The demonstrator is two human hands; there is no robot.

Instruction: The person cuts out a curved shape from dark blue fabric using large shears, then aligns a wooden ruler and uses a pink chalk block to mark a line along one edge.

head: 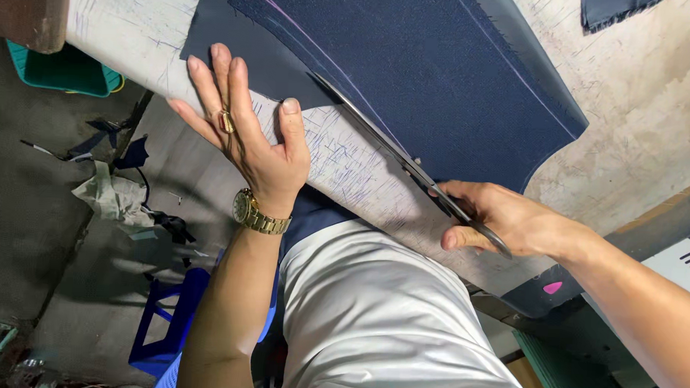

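Fingers [215, 71] of left hand [244, 133] spread flat, pressing edge of navy fabric [441, 75] onto counter [639, 97]; nothing gripped. Ring on one finger, gold watch [259, 214] on wrist. Right hand [497, 218] closed around handles of scissors [407, 162]; blades lie along fabric's lower edge, tip pointing toward left thumb. Fabric spread flat on counter, chalk lines across it. Counter surface scored with pen marks. Blue stool [165, 318] and cloth scraps [119, 194] on floor below.
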